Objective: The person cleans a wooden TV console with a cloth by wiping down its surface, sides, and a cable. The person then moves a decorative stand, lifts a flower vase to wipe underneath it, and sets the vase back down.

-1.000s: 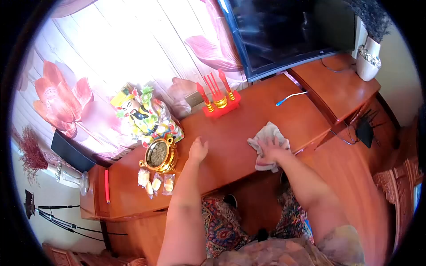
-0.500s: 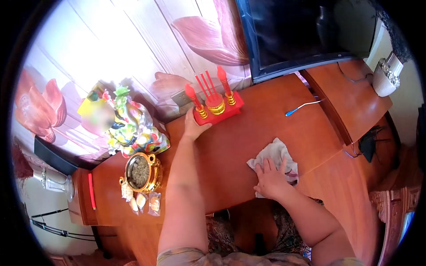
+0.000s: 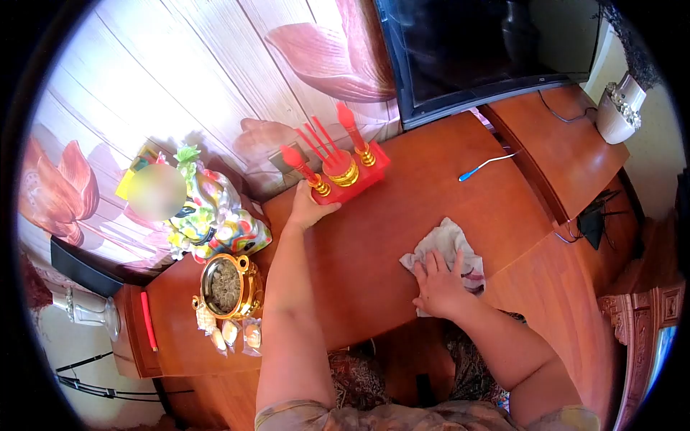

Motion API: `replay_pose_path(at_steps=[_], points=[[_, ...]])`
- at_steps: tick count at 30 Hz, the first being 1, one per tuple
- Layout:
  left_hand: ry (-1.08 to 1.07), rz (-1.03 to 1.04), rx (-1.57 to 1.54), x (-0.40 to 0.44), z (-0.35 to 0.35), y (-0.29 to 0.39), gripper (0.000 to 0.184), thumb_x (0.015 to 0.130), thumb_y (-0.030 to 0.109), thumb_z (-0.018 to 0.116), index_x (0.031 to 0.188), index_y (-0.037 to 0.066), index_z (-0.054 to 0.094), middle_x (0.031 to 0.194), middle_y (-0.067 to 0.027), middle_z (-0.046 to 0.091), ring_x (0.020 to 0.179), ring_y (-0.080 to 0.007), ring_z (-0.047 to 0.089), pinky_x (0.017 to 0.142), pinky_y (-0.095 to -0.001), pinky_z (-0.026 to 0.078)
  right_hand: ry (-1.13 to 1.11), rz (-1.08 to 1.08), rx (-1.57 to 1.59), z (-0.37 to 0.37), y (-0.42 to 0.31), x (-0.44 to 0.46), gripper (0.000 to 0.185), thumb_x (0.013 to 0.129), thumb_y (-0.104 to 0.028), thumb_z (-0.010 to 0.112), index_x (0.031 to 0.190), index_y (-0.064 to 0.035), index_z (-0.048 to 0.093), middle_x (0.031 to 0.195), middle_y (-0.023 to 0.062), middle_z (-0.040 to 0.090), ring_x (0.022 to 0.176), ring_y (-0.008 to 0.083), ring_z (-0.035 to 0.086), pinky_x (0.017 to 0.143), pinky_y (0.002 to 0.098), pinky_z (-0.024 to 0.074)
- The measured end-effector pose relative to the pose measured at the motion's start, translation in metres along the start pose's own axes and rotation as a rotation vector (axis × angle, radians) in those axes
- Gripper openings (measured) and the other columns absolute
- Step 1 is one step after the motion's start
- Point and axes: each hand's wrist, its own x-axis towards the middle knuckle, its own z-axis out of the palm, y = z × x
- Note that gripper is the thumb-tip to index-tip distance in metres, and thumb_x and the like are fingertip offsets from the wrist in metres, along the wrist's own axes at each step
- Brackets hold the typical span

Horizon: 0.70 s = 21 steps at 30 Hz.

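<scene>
My left hand (image 3: 310, 206) grips the left end of a red stand (image 3: 352, 188), which carries two red candle-shaped lights, gold cups and red sticks. The stand is tilted, its left end nearer me. Spread flat, my right hand (image 3: 439, 285) presses on a crumpled whitish cloth (image 3: 449, 241) near the front edge of the wooden table (image 3: 374, 266). Left of my left arm are a gold pot (image 3: 248, 286) filled with grey material, a colourful figurine (image 3: 219, 215) behind it, and small wrapped items (image 3: 230, 331) in front.
A large dark screen (image 3: 496, 57) stands at the back right. A blue-tipped white cable (image 3: 485, 167) lies below it. On the right is a white vase (image 3: 618, 118). A red stick (image 3: 148, 320) and a glass vase (image 3: 93, 316) are at the left.
My left hand has reached the red stand, taken hold of its left end and tilted it. My right hand stays flat on the cloth. The camera view has shifted.
</scene>
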Motion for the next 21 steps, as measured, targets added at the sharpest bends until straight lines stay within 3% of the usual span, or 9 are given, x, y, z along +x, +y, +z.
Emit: replay_pose_path(at_steps=[4,6,11,15,21], points=[[0.01,-0.034,-0.108,-0.024,-0.015,0.014,0.074,0.054,0.02,0.083,0.115,0.003,0.046,0.114,-0.0139,0.047,0.107,-0.0276,0.047,0.094,-0.0345,0.037,-0.058,0.007,0.029,-0.001,0.0,0.001,0.075,0.076,-0.043,0.06,0.131,-0.0013,0.032,0.14,0.0209,0.022,0.134,0.0332,0.012,0.096,0.0705,0.0014],[0.025,-0.032,0.013,-0.046,-0.029,0.024,0.07,0.051,0.022,0.083,0.11,0.003,0.049,0.106,-0.013,0.048,0.102,-0.0278,0.048,0.089,-0.0355,0.041,-0.028,0.025,0.031,0.0,-0.001,0.001,0.075,0.076,-0.043,0.061,0.131,-0.0014,0.031,0.139,0.0202,0.024,0.133,0.0328,0.014,0.095,0.0706,0.0026],[-0.04,-0.065,0.163,-0.118,-0.047,0.028,0.071,0.054,0.022,0.084,0.112,0.002,0.047,0.108,-0.014,0.048,0.102,-0.0285,0.048,0.09,-0.0357,0.039,-0.046,0.04,0.03,0.0,-0.004,0.001,0.077,0.076,-0.041,0.062,0.133,-0.0013,0.028,0.138,0.0223,0.025,0.132,0.0342,0.017,0.096,0.0699,0.0074],[-0.028,-0.112,0.106,-0.175,-0.052,0.034,0.067,0.052,0.021,0.083,0.107,0.002,0.049,0.106,-0.0139,0.047,0.102,-0.0295,0.047,0.09,-0.0367,0.039,-0.105,0.048,0.047,-0.003,-0.001,0.002,0.078,0.077,-0.041,0.06,0.136,-0.0059,0.024,0.143,0.019,0.018,0.134,0.0315,0.012,0.096,0.0699,0.0031],[-0.011,-0.242,-0.017,-0.235,-0.053,0.021,0.067,0.052,0.021,0.083,0.107,0.002,0.05,0.109,-0.0144,0.047,0.104,-0.0287,0.048,0.09,-0.036,0.04,-0.081,0.033,0.072,-0.002,0.001,0.002,0.078,0.076,-0.038,0.061,0.135,-0.0031,0.024,0.14,0.0209,0.022,0.134,0.0335,0.013,0.099,0.0667,0.0047]])
